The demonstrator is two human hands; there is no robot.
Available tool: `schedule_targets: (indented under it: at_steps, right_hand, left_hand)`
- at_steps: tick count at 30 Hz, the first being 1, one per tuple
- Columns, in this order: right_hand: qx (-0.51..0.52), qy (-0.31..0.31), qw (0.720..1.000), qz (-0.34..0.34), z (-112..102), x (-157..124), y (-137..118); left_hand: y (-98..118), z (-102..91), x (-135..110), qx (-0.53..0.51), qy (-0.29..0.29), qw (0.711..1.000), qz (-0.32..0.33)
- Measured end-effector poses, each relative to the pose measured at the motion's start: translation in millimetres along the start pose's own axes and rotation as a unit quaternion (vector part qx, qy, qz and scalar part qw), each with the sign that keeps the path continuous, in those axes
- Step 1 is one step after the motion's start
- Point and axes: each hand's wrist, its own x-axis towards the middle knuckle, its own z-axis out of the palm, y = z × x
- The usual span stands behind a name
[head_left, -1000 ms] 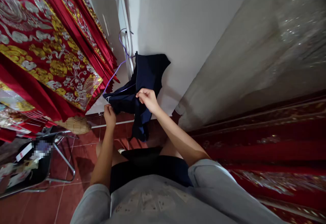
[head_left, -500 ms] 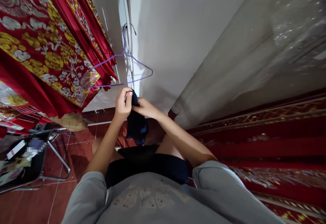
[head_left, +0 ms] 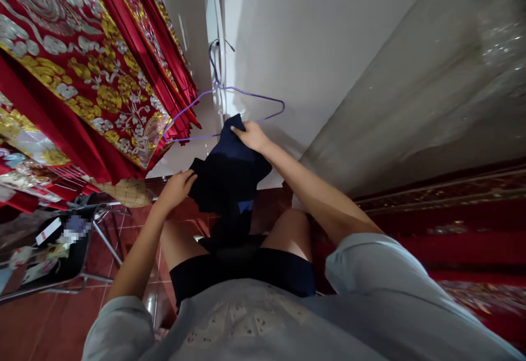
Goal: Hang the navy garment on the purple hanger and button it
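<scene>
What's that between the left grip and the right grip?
A dark navy garment spans from the left grip to the right grip in the head view.

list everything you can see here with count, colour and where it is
dark garment: 1, navy to black, centre
hanger: 1, purple, above the garment
embroidered cloth: at least 1, red with gold and silver, upper left
net-patterned object: 1, tan, below that cloth
chair: 1, black with metal frame, lower left, small items on it
wall: 1, whitish, upper middle
sheeting: count unclear, greyish, right
trimmed cloth: count unclear, red, lower right
floor: 1, red tile, lower left
shirt: 1, grey, bottom
shorts: 1 pair, dark, above shirt
left hand: 1, bare, garment's left edge
right hand: 1, bare, garment's upper right
</scene>
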Motion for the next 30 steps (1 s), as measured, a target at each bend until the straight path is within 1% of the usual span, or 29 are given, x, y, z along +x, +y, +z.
schedule_targets:
  at_steps: [1, 3, 5, 8, 10, 11, 12, 14, 15, 17, 19, 20, 21, 22, 23, 25, 27, 28, 30]
  right_hand:
    - [-0.008, 0.003, 1.0, 0.01, 1.5, -3.7, 3.8]
    - [-0.015, 0.036, 0.999, 0.007, -1.5, -15.5, 6.6]
    - [-0.019, 0.073, 0.997, -0.001, -10.2, -27.7, 4.1]
    - [-0.037, 0.114, 0.993, -0.009, -24.4, -39.7, -5.0]
    - [-0.044, 0.12, 0.992, -0.016, -30.3, -44.0, -10.8]
    - [-0.044, 0.114, 0.992, -0.017, -32.2, -45.8, -12.9]
    - [-0.042, 0.106, 0.993, -0.018, -33.6, -47.4, -14.3]
    - [-0.036, 0.095, 0.995, -0.022, -35.6, -50.5, -14.9]
    - [-0.035, 0.096, 0.994, -0.026, -36.5, -51.7, -14.2]
    - [-0.032, 0.105, 0.993, -0.038, -37.5, -52.9, -11.8]
    - [-0.025, 0.111, 0.992, -0.047, -36.5, -52.3, -9.3]
    - [-0.02, 0.111, 0.992, -0.049, -34.9, -51.5, -8.4]
    - [-0.014, 0.111, 0.993, -0.046, -32.7, -50.7, -8.0]
    - [-0.007, 0.109, 0.993, -0.041, -30.1, -50.0, -7.9]
    - [0.0, 0.107, 0.994, -0.035, -27.3, -49.5, -8.1]
    - [0.012, 0.103, 0.994, -0.022, -22.6, -49.4, -8.8]
    - [0.018, 0.11, 0.994, -0.016, -20.2, -50.2, -9.1]
    - [0.019, 0.116, 0.993, -0.018, -19.7, -50.8, -9.1]
    - [0.028, 0.118, 0.992, -0.021, -18.9, -52.0, -8.6]
  left_hand:
    - [-6.0, -6.7, -1.2, 0.022, -0.006, 1.0, -0.01]
    - [-16.0, -19.1, -0.2, 0.042, -0.003, 0.999, -0.023]
    - [-20.6, -31.4, 5.6, 0.042, 0.025, 0.999, -0.021]
    - [-15.6, -52.0, 24.6, 0.038, 0.112, 0.993, 0.0]
    - [-7.1, -65.0, 42.6, 0.036, 0.168, 0.985, 0.002]
    - [-2.7, -70.1, 52.4, 0.03, 0.184, 0.983, -0.002]
    - [0.8, -74.1, 62.0, 0.02, 0.187, 0.982, -0.008]
    - [3.4, -78.2, 79.0, 0.002, 0.161, 0.987, -0.018]
    - [1.8, -78.5, 85.3, -0.004, 0.133, 0.991, -0.02]
    - [-6.7, -76.4, 91.9, -0.013, 0.042, 0.999, -0.031]
    - [-19.2, -71.5, 89.8, -0.029, -0.073, 0.996, -0.051]
    - [-25.1, -68.5, 85.8, -0.044, -0.117, 0.99, -0.06]
    - [-30.0, -65.3, 80.6, -0.061, -0.14, 0.986, -0.069]
    - [-33.4, -62.5, 74.5, -0.076, -0.137, 0.985, -0.077]
    - [-35.1, -60.3, 68.3, -0.087, -0.11, 0.987, -0.081]
    - [-33.3, -59.3, 57.7, -0.086, -0.015, 0.993, -0.076]
    - [-26.5, -63.4, 52.5, -0.061, 0.074, 0.994, -0.056]
    - [-22.0, -67.0, 52.3, -0.05, 0.105, 0.992, -0.043]
    - [-12.3, -75.1, 57.1, -0.041, 0.148, 0.988, -0.018]
